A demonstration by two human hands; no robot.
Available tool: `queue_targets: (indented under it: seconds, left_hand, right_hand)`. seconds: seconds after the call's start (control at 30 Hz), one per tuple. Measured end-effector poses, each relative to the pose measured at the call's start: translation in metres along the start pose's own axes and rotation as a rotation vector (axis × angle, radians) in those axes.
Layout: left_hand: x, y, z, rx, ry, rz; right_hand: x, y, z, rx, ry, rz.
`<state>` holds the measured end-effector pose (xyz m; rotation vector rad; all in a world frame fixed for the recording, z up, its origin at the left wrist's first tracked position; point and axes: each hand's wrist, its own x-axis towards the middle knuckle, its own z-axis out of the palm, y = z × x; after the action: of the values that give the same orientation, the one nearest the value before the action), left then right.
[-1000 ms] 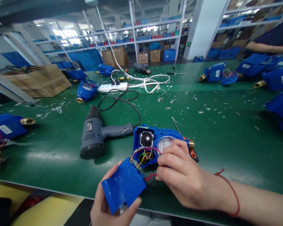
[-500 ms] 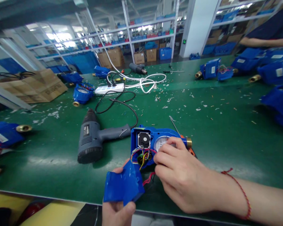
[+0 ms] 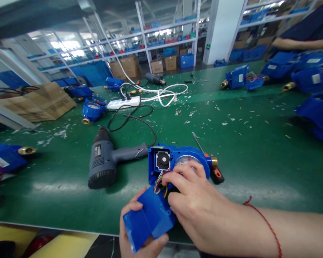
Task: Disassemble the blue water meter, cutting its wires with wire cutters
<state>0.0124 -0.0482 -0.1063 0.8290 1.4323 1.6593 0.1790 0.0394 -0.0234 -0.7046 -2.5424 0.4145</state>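
A: Where does the light originate?
B: Strongest at the far windows, overexposed to white; the ceiling is dim. The green workbench carries pale glare, with soft shadow beside the heat gun.
A: And definition?
B: Blue plastic cover, fairly crisp; shelving, soft; right-edge blue meter, stretched and smeared.

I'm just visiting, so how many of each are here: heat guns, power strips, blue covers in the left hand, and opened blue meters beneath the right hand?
Heat guns: 2, one near and one farther back
Power strip: 1
Blue cover, in the left hand: 1
Opened meter, beneath the right hand: 1
Total: 5
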Motion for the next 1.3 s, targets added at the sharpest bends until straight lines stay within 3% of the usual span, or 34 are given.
queue_targets:
  seconds: [0.1,0.27,0.4,0.53,0.93,1.17,1.3]
  left_hand:
    - [0.001,0.002,0.001,0.052,0.024,0.119]
    - [0.009,0.000,-0.009,0.289,-0.068,0.479]
    - [0.016,0.000,-0.016,0.460,-0.075,0.699]
    - [0.019,0.001,-0.018,0.576,-0.121,0.863]
    - [0.013,0.001,-0.009,0.416,-0.050,0.711]
    - [0.011,-0.001,0.001,0.318,0.031,0.673]
    - [0.016,-0.001,-0.005,0.349,0.024,0.695]
  right_hand:
    - [-0.002,-0.001,-0.004,0.031,0.012,0.015]
    - [0.006,0.001,-0.015,0.056,0.208,-0.085]
    - [0.020,0.004,-0.015,-0.045,0.092,-0.108]
    - [0.026,0.005,-0.013,0.034,0.006,-0.071]
    - [0.025,0.007,-0.013,0.097,0.107,0.051]
    - [0.029,0.007,-0.010,-0.063,-0.003,0.081]
    - [0.034,0.008,-0.008,-0.136,-0.056,0.113]
